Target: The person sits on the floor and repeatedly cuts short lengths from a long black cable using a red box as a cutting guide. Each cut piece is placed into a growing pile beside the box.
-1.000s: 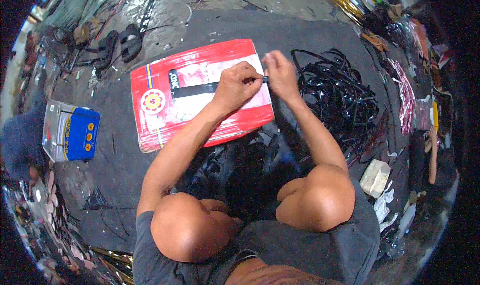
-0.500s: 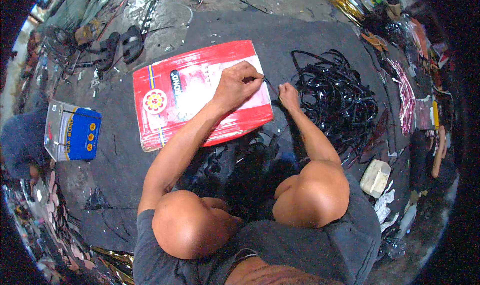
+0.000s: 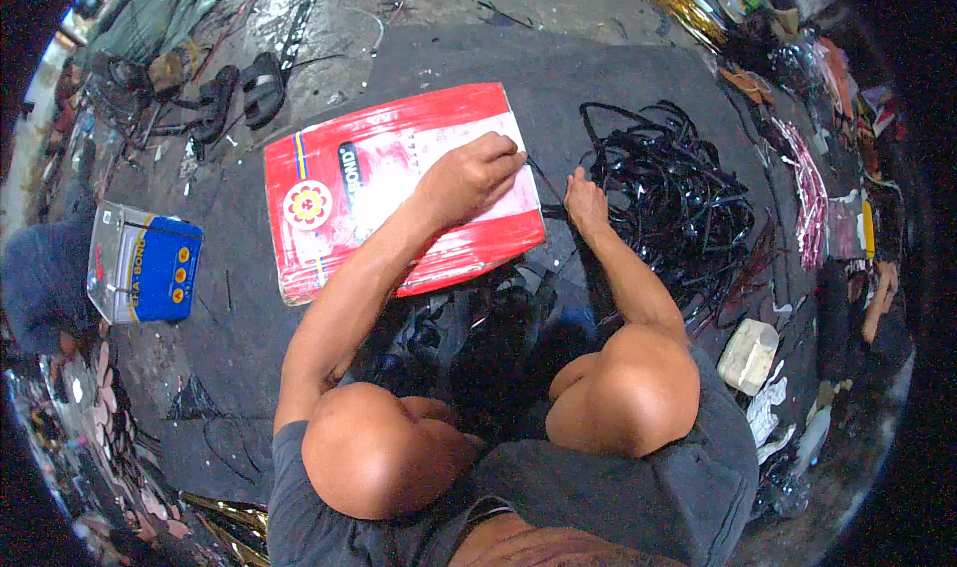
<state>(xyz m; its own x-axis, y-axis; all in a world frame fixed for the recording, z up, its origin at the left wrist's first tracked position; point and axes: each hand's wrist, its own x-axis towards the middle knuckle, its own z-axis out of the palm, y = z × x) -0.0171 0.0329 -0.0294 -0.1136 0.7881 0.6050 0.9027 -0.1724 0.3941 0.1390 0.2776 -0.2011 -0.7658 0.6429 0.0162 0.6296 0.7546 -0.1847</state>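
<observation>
A red rectangular container [image 3: 409,268] with a yellow-and-white flower print lies on the dark mat in front of me. Over its right part rests my left hand [image 3: 471,180], fingers pinched on a thin black strip [image 3: 541,173] at the container's right edge. The strip slants down from there to my right hand [image 3: 586,206], closed just beyond that edge with its fingers pressed together around it. Immediately right of that hand spreads a tangled heap of shiny black strips [image 3: 678,193]. More dark, glossy pieces [image 3: 498,318] lie between my knees, mostly in shadow.
At left stands a clear-and-blue container [image 3: 164,268], with a person in dark clothing [image 3: 45,283] beyond it. Black sandals [image 3: 263,91] lie at far left. Pink strips [image 3: 805,193], a whitish block [image 3: 748,356] and scraps line the right side; gold strips [image 3: 678,7] lie at far right.
My right hand has shifted slightly right and down, away from the container. My left hand has rolled over a little, its fingers still by the right edge.
</observation>
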